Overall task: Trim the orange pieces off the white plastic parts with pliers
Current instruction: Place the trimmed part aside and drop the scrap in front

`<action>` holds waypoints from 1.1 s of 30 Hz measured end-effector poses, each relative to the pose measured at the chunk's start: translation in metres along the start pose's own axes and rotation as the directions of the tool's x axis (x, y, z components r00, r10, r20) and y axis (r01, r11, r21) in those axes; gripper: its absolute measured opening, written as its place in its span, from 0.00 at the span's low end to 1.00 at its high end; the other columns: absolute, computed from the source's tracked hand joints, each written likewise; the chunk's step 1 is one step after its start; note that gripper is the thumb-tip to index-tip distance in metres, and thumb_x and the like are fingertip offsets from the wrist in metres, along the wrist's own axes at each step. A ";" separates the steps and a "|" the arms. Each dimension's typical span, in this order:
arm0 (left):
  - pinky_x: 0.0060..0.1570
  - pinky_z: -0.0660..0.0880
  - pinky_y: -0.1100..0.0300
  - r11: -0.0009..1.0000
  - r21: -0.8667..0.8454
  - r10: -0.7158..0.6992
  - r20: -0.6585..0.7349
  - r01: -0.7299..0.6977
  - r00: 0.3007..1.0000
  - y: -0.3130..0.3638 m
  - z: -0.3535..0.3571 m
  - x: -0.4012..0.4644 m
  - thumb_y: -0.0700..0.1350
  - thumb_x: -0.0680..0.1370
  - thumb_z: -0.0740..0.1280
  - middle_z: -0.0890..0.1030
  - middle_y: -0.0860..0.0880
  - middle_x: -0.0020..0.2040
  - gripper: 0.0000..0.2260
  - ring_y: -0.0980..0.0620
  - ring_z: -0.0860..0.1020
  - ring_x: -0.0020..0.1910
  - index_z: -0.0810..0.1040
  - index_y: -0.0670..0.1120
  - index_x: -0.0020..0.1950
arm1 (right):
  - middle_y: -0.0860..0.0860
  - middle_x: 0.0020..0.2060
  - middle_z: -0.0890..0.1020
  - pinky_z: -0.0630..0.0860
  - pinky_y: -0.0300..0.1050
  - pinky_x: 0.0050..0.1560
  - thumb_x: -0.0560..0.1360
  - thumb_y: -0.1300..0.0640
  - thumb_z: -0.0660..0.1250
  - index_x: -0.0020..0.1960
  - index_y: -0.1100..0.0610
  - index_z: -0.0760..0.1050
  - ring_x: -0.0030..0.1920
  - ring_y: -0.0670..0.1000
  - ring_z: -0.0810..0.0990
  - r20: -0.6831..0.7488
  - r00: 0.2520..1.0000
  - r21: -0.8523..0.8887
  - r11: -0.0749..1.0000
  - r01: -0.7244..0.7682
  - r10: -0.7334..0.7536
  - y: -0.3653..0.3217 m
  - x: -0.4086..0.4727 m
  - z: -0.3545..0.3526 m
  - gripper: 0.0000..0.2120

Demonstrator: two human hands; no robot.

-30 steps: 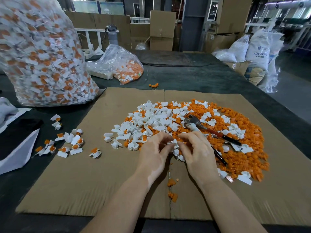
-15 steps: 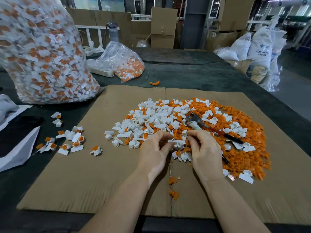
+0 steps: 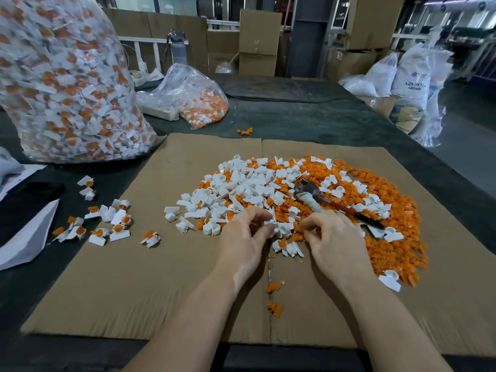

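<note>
**Pick one part cleanly before you take the pliers**

Your left hand (image 3: pixel 245 237) pinches a white plastic part (image 3: pixel 271 224) between thumb and fingers, at the near side of the pile (image 3: pixel 268 189), around the middle of the cardboard sheet (image 3: pixel 134 277). Your right hand (image 3: pixel 332 237) has curled fingers just beside it; if they hold something, I cannot tell. The pliers (image 3: pixel 322 198) lie on the pile, just behind your right hand, with no hand on them.

I think you are now choosing a piece. Hold the white body firmly so the orange piece stays free for the cut, and take the pliers by the handles, not the head.

The near edge of the cardboard has bare room for your forearms. Toward the left edge lie untrimmed parts (image 3: pixel 107 221), well apart from your hands. The big bag (image 3: pixel 67 84) stands at the far left corner of the worktop (image 3: pixel 308 122), so keep your left elbow low.
</note>
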State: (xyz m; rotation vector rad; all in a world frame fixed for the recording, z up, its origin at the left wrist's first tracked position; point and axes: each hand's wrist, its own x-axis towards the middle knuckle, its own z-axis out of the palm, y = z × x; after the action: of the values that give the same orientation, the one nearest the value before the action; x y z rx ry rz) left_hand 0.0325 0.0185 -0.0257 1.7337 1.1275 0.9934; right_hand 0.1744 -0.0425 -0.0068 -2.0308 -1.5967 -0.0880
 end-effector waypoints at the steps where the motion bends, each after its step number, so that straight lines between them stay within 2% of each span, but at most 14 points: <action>1: 0.49 0.76 0.58 1.000 0.002 -0.002 0.001 0.002 1.000 0.000 0.000 0.000 0.44 0.76 0.69 0.80 0.52 0.45 0.08 0.52 0.79 0.47 0.74 0.57 0.44 | 0.45 0.50 0.80 0.64 0.49 0.60 0.76 0.56 0.66 0.50 0.49 0.80 0.56 0.48 0.73 0.041 0.999 -0.062 0.998 0.012 -0.009 -0.001 0.001 -0.001 0.06; 4: 0.48 0.75 0.60 1.000 0.006 -0.003 0.001 0.003 1.000 0.000 0.000 0.000 0.44 0.76 0.69 0.80 0.53 0.45 0.09 0.53 0.79 0.47 0.73 0.59 0.43 | 0.43 0.50 0.80 0.56 0.46 0.55 0.76 0.50 0.65 0.52 0.46 0.78 0.56 0.47 0.71 0.101 0.993 -0.172 0.982 0.075 -0.058 -0.006 0.000 0.001 0.06; 7: 0.47 0.74 0.62 1.000 0.003 -0.001 -0.008 0.001 1.000 0.000 0.000 0.000 0.44 0.75 0.69 0.80 0.53 0.44 0.11 0.53 0.79 0.46 0.73 0.60 0.42 | 0.43 0.50 0.80 0.55 0.46 0.54 0.77 0.49 0.63 0.53 0.46 0.76 0.56 0.48 0.71 0.128 0.989 -0.211 0.973 0.097 -0.071 -0.009 -0.001 0.005 0.06; 10: 0.46 0.76 0.62 1.000 0.017 0.019 -0.003 -0.019 1.000 -0.001 0.000 0.000 0.43 0.75 0.69 0.80 0.53 0.44 0.09 0.53 0.79 0.46 0.74 0.58 0.44 | 0.44 0.47 0.79 0.56 0.44 0.52 0.76 0.52 0.65 0.50 0.48 0.78 0.55 0.48 0.72 0.051 0.995 -0.120 0.988 0.096 -0.091 -0.011 -0.003 0.005 0.05; 12: 0.45 0.75 0.65 0.998 0.047 0.038 -0.003 -0.037 0.999 -0.002 0.000 0.000 0.44 0.76 0.69 0.80 0.53 0.45 0.07 0.54 0.79 0.46 0.75 0.55 0.46 | 0.44 0.43 0.80 0.56 0.43 0.49 0.74 0.49 0.66 0.45 0.49 0.79 0.51 0.47 0.73 0.026 0.996 -0.024 0.996 0.092 -0.091 -0.013 -0.004 0.003 0.05; 16: 0.42 0.68 0.74 0.993 0.096 0.064 -0.011 -0.063 0.998 -0.003 -0.001 0.001 0.43 0.77 0.66 0.78 0.55 0.47 0.07 0.58 0.76 0.47 0.75 0.57 0.47 | 0.42 0.41 0.78 0.58 0.45 0.51 0.73 0.39 0.64 0.42 0.47 0.78 0.48 0.45 0.71 0.154 0.986 -0.080 0.994 0.074 -0.061 -0.018 -0.006 0.002 0.12; 20: 0.45 0.64 0.80 0.989 0.099 0.107 0.019 -0.108 0.994 -0.001 -0.002 0.000 0.40 0.78 0.65 0.74 0.58 0.46 0.11 0.64 0.72 0.48 0.78 0.58 0.44 | 0.43 0.42 0.78 0.60 0.46 0.53 0.74 0.46 0.67 0.42 0.48 0.77 0.50 0.46 0.73 0.172 0.985 0.015 1.000 0.011 -0.014 -0.021 -0.004 0.002 0.06; 24: 0.45 0.63 0.79 0.971 0.123 0.202 0.025 -0.204 0.979 0.000 -0.002 -0.001 0.40 0.77 0.66 0.74 0.57 0.44 0.08 0.68 0.70 0.47 0.83 0.50 0.49 | 0.44 0.46 0.78 0.54 0.43 0.48 0.77 0.52 0.64 0.47 0.48 0.78 0.53 0.47 0.71 0.076 0.997 -0.011 1.000 -0.009 0.010 -0.019 -0.002 0.000 0.04; 28: 0.44 0.65 0.77 0.928 0.197 0.307 0.074 -0.315 0.949 0.002 0.002 -0.005 0.43 0.76 0.68 0.71 0.61 0.42 0.08 0.66 0.71 0.44 0.83 0.48 0.53 | 0.46 0.48 0.78 0.57 0.45 0.52 0.78 0.52 0.61 0.50 0.50 0.77 0.55 0.49 0.72 0.041 0.998 -0.145 0.988 0.055 -0.050 -0.015 -0.005 -0.001 0.07; 33: 0.43 0.65 0.77 0.916 0.280 0.280 0.061 -0.285 0.958 0.006 0.004 -0.005 0.45 0.76 0.68 0.68 0.62 0.41 0.07 0.63 0.70 0.42 0.82 0.49 0.53 | 0.51 0.41 0.80 0.65 0.51 0.50 0.75 0.57 0.68 0.44 0.56 0.79 0.48 0.55 0.77 0.013 0.984 -0.140 0.974 0.175 -0.175 -0.022 -0.004 -0.002 0.04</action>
State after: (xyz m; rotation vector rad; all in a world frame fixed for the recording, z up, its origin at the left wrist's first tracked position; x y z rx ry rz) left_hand 0.0360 0.0114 -0.0224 2.1844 1.0675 1.0183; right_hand 0.1539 -0.0441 0.0018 -1.9879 -1.8134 -0.2734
